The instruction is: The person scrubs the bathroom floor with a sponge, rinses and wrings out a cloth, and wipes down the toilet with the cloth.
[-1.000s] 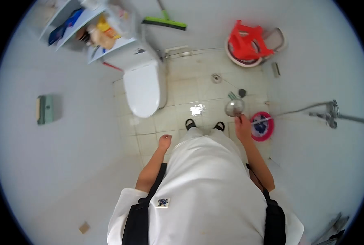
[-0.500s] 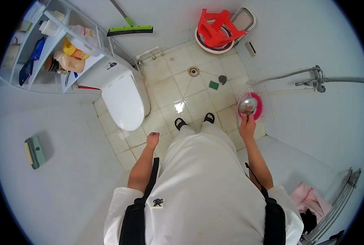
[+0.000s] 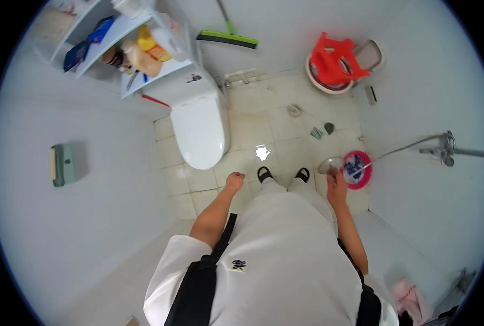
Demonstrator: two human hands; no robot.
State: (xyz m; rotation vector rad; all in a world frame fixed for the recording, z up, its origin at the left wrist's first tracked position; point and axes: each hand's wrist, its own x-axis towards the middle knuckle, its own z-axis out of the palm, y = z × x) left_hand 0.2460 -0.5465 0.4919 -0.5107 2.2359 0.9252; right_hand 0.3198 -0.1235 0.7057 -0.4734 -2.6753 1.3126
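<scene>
My right hand (image 3: 337, 187) is closed around a round silver shower head (image 3: 330, 164), held low beside a pink basin (image 3: 368, 173). Blue and white cloth (image 3: 354, 164) lies inside the basin. A silver hose (image 3: 399, 150) runs from the wall tap (image 3: 445, 149) down across the basin toward my right hand. My left hand (image 3: 235, 181) hangs in a loose fist to the left of my legs, with nothing visible in it. The shower head's handle is mostly hidden by my fingers.
A white toilet (image 3: 201, 136) stands left, below a shelf of bottles (image 3: 144, 57). A green squeegee (image 3: 228, 38) leans at the back wall. A red stool (image 3: 337, 60) sits in a basin at the back right. A floor drain (image 3: 294, 110) and green pad (image 3: 316, 133) are ahead.
The shower head has moved from over the pink basin to its left side, uncovering the cloth. The whole view has shifted, and my left hand remains closed.
</scene>
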